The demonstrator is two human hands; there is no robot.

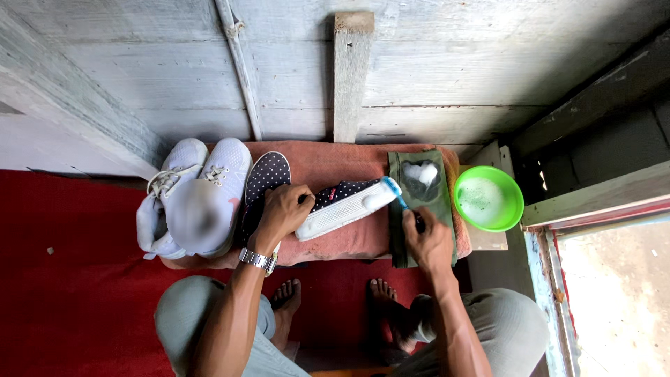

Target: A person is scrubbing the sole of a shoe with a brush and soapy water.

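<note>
Right hand [427, 244]: closed around a blue-handled brush [403, 202], bristle end at the toe of the held shoe.
Left hand [283, 209]: gripped the heel opening of the polka-dot shoe [345, 204], fingers inside.
Polka-dot shoe: lay on its side on the counter [335, 164], white sole facing the person; long axis ran left-low to right-high, toe pointing right toward the cloth.
Second polka-dot shoe [265, 180]: just left of the held one, toe pointing away.
White sneakers [199, 188]: pair at the counter's left end, side by side, toes away.
Green cloth [419, 185]: right of the shoe, white foam lump on it.
Green bowl [488, 198]: far right, held whitish soapy liquid.
</note>
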